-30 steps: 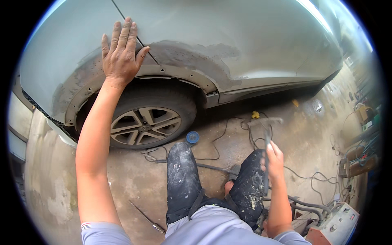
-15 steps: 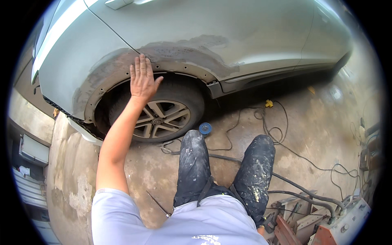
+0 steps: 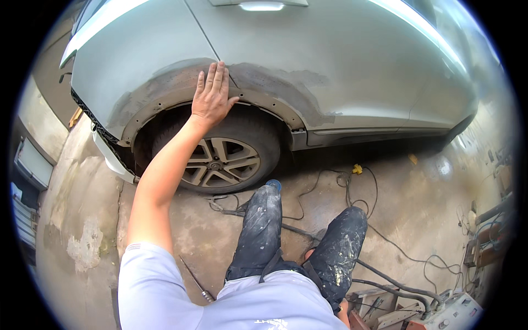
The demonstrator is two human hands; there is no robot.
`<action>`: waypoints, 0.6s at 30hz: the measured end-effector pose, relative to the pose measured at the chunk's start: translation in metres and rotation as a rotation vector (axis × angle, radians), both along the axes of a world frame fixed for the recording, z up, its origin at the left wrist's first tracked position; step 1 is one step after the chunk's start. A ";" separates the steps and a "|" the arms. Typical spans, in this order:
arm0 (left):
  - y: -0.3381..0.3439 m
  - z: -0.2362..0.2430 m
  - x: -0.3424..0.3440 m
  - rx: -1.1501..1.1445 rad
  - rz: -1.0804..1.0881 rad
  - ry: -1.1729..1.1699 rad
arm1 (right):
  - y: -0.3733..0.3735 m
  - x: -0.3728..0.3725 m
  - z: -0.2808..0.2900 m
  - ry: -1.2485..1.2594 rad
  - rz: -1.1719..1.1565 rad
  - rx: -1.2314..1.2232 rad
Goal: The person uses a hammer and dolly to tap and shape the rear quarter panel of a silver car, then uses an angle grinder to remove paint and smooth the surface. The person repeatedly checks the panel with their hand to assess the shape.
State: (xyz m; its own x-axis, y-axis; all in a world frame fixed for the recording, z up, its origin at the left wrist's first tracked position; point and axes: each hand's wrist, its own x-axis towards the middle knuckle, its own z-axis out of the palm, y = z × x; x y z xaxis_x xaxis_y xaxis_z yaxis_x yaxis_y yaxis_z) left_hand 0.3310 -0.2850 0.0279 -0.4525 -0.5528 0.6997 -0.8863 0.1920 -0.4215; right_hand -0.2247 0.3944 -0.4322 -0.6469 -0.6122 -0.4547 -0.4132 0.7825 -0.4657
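Pale silver-green car body [image 3: 341, 66], mottled grey-brown arch patch [image 3: 275, 87], black tyre [image 3: 269, 146], white-spattered dark trousers [image 3: 257, 231], pale lavender shirt [image 3: 258, 311]

The car [image 3: 363, 71] stands along the far edge of the floor [image 3: 407, 206], the left hand [image 3: 213, 102] on its wheel arch [image 3: 269, 94] above the wheel [image 3: 216, 165], a machine [image 3: 454, 314] at the floor's near right corner.

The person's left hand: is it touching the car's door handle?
Apart. The head view shows it: the left hand is over the wheel arch, its fingertips below the door handle, with painted bodywork visible between.
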 end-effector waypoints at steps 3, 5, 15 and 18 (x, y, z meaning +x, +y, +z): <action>-0.011 0.033 0.006 -0.100 0.106 0.233 | -0.027 -0.004 0.025 0.029 0.082 0.044; -0.019 0.037 0.010 -0.103 0.068 0.264 | -0.038 0.001 0.040 0.040 0.087 0.069; -0.007 0.014 0.082 0.010 -0.101 0.020 | -0.036 0.016 0.083 0.100 -0.069 0.093; -0.009 0.039 0.112 -0.190 0.023 0.199 | -0.028 0.024 0.093 0.104 -0.110 0.095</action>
State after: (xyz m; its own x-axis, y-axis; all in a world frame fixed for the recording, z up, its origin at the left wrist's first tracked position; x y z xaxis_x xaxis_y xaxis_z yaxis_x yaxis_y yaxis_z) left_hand 0.4434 -0.2938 0.0671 -0.2840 -0.4118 0.8659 -0.9586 0.1047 -0.2647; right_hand -0.2005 0.3665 -0.3389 -0.7542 -0.4928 -0.4340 -0.3649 0.8640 -0.3470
